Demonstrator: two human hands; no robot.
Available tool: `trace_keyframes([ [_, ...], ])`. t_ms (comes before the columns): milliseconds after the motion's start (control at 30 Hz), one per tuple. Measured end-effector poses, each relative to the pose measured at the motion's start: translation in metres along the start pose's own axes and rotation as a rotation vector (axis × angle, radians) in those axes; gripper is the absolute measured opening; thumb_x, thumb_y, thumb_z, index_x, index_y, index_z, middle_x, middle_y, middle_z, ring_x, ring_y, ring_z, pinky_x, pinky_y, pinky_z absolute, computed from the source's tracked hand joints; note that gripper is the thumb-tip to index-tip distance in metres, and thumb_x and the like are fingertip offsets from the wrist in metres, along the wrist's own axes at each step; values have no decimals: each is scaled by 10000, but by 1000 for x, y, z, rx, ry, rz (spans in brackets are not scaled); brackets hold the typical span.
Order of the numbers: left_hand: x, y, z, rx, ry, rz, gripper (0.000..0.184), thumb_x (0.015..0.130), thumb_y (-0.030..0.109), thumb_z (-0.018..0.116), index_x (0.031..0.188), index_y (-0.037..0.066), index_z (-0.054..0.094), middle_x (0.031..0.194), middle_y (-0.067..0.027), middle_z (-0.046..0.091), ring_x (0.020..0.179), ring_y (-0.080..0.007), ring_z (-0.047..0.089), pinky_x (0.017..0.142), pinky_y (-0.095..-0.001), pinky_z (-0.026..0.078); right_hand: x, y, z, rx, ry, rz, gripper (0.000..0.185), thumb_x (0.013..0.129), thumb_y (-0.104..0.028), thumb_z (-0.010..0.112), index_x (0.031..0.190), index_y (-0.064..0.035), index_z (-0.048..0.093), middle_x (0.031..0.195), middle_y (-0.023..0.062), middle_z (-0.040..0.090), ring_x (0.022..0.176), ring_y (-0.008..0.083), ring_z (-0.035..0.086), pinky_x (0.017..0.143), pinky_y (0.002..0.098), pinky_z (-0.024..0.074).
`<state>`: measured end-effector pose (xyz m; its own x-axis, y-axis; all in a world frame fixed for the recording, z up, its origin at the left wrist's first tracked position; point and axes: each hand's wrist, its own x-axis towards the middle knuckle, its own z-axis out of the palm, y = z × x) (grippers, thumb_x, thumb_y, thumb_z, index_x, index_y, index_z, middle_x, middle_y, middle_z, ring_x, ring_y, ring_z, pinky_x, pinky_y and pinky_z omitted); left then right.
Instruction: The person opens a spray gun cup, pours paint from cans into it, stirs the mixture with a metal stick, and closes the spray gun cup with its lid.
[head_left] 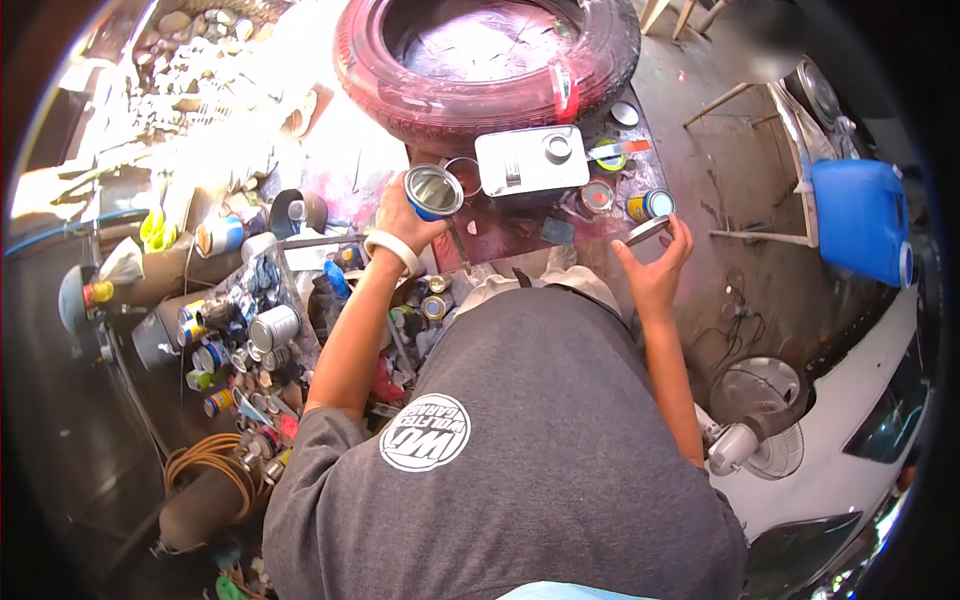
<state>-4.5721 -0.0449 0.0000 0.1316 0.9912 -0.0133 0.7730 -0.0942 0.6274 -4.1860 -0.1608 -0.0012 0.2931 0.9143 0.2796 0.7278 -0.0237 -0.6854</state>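
Note:
My left hand (398,212) is wrapped round an open metal can (434,192) with a blue label, tilted so its silvery inside shows. Between the thumb and fingers of my right hand (657,268) is a round metal lid (645,232). Just beyond that lid stands a small can (652,205) with a yellow and blue label. A white rectangular tin (505,162) with a round cap sits on the reddish work surface (480,238). Another open can (466,172) is partly hidden behind the one I hold. Near the tin lies a flat tool (625,149) with a red end.
A large tire (385,100) with red on it lies at the far side of the surface. Several cans (273,328) crowd the left. On the right are a blue jug (860,215), a fan (760,390) and a white car (830,430). A coiled hose (205,465) rests lower left.

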Motion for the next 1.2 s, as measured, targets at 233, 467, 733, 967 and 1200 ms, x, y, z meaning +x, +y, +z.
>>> trace_keyframes([
  [233,9,-19,10,55,12,56,787,596,273,885,1265,46,538,1119,-201,637,1094,-409,600,962,-490,489,1,3,1,29,19,26,957,741,-288,908,1465,-18,342,1423,224,378,1324,390,409,1054,479,426],
  [467,12,-14,4,160,-58,21,956,605,312,890,1390,30,425,1222,-215,589,1174,-409,561,1023,-490,456,4,3,3,23,16,37,964,739,-289,907,1468,-23,334,1417,221,380,1327,388,405,1054,478,427],
  [733,11,-20,7,253,-90,-36,1069,611,349,891,1475,36,344,1360,-219,517,1286,-409,499,1100,-498,412,7,7,5,16,11,21,971,735,-295,908,1466,-21,331,1415,226,379,1329,393,401,1049,480,428],
  [967,9,-19,4,313,-83,-9,1058,615,353,889,1469,37,352,1385,-212,503,1307,-402,493,1106,-501,412,7,8,7,33,3,27,976,736,-304,909,1466,-14,329,1417,229,375,1327,393,403,1043,479,431],
  [1200,10,-19,3,292,-112,-36,1072,613,359,888,1480,34,349,1398,-216,498,1311,-404,496,1110,-501,410,5,11,8,36,0,30,977,740,-310,906,1468,-11,327,1417,231,373,1324,396,404,1041,479,432],
])
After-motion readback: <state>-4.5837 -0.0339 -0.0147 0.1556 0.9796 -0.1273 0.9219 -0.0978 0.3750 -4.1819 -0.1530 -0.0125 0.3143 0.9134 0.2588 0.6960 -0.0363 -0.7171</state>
